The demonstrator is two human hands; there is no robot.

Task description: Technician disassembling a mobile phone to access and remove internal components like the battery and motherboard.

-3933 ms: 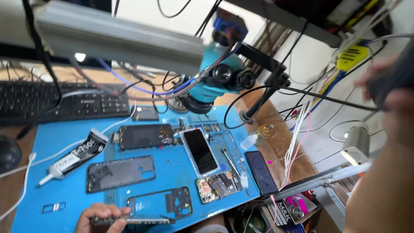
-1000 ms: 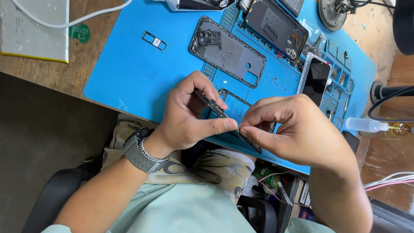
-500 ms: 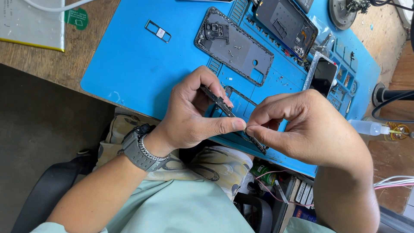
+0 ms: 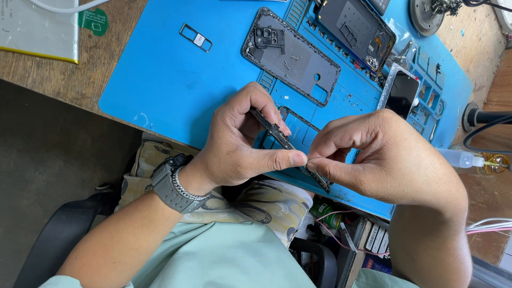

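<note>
The phone frame (image 4: 290, 149), a thin dark bezel, stays pinched edge-on between both hands above the blue mat (image 4: 160, 80), hardly shifted from a moment ago. The left hand (image 4: 242, 144) closes around it; the right hand (image 4: 384, 154) nips its lower end, so the handling continues.

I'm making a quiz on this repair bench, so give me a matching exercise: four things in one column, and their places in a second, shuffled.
Things:
1. phone frame
2. SIM tray
3. back cover
4. squeeze bottle

Places:
A. lying alone on the blue mat, upper left
B. on the wooden bench, right of the mat
C. held between the left hand and right hand
D. flat on the mat, just above the hands

Pairs: 1-C, 2-A, 3-D, 4-B
</note>
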